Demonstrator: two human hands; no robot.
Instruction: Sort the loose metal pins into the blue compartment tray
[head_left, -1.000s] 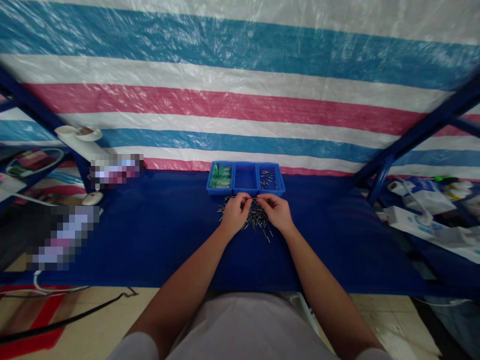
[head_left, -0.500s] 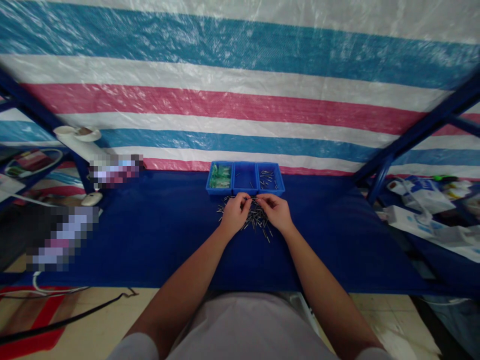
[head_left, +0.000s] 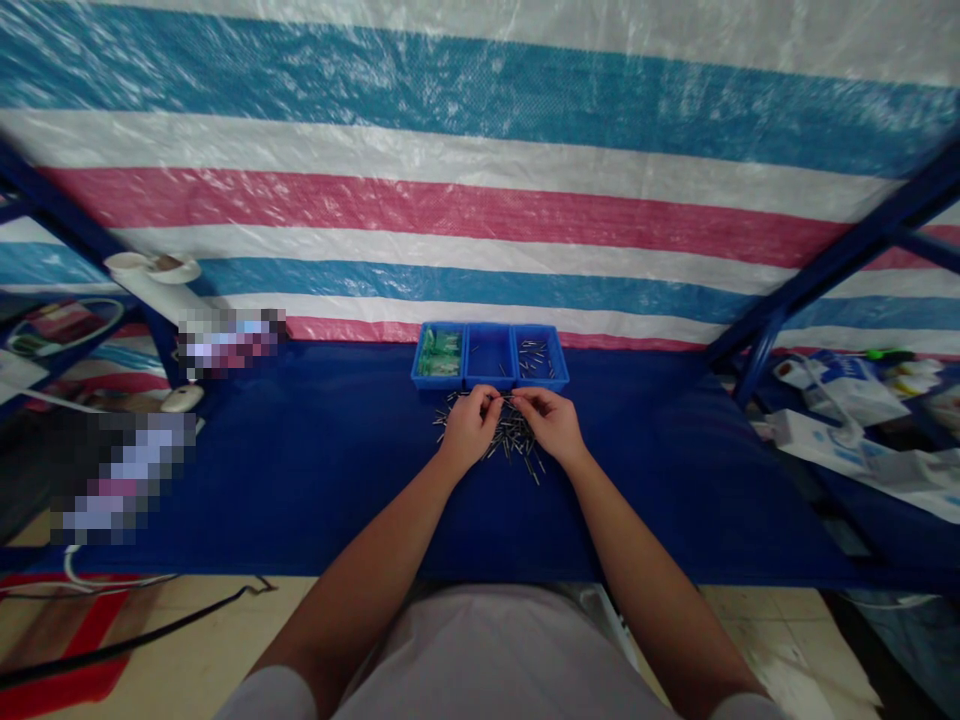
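Note:
My left hand (head_left: 472, 428) and my right hand (head_left: 551, 420) meet over a loose pile of thin, dark and silvery metal pins (head_left: 514, 440) on the blue table. Both are closed in a pinch, fingertips facing each other. Between them runs one thin metal pin (head_left: 507, 397), gripped at either end; its finer details are too small to see. Just beyond the hands stand three joined blue bins. Green pieces lie in the left bin (head_left: 440, 383), a few small pins in the middle bin (head_left: 490, 383), and several metal pins in the right bin (head_left: 543, 383).
A striped plastic sheet (head_left: 480, 210) hangs behind the blue table (head_left: 300, 470). White pipe-like object (head_left: 161, 285) and blurred-out devices stand at the left. Blue frame posts (head_left: 817, 270) rise at the sides. White boxes (head_left: 825, 445) lie on the right-hand shelf.

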